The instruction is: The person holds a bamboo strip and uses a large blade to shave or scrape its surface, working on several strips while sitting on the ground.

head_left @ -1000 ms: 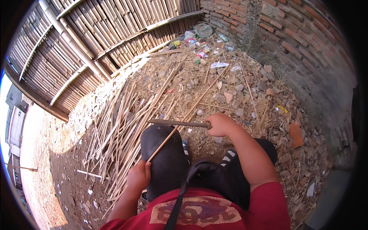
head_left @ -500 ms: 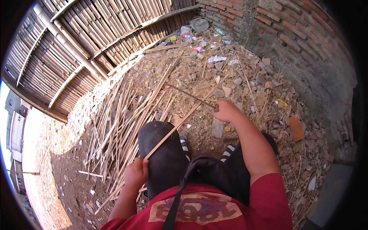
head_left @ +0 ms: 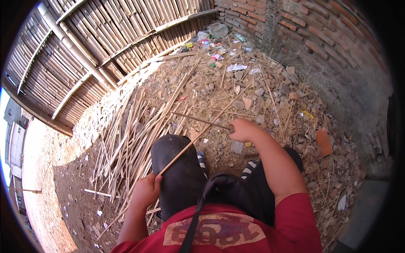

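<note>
Left hand (head_left: 146, 190) grips a skinny, straight strip (head_left: 184, 149); right hand (head_left: 243, 130) clutches a narrow blade (head_left: 190, 117) — rough brick wall (head_left: 318, 44) sits well apart

Strong daylight overexposes the left edge of the ground (head_left: 40, 168), almost to white, and a crisp shadow line cuts that glare off from the darker middle. More glare whitens the foot of the bamboo wall (head_left: 126, 38). The brick wall (head_left: 320, 48), the left hand (head_left: 146, 189) and the right hand (head_left: 242, 130) take softer, even shade, the hands fairly sharp. Fisheye distortion curves both walls toward a black rim with bluish fringing at far left; distant litter (head_left: 218, 30) looks soft.
</note>
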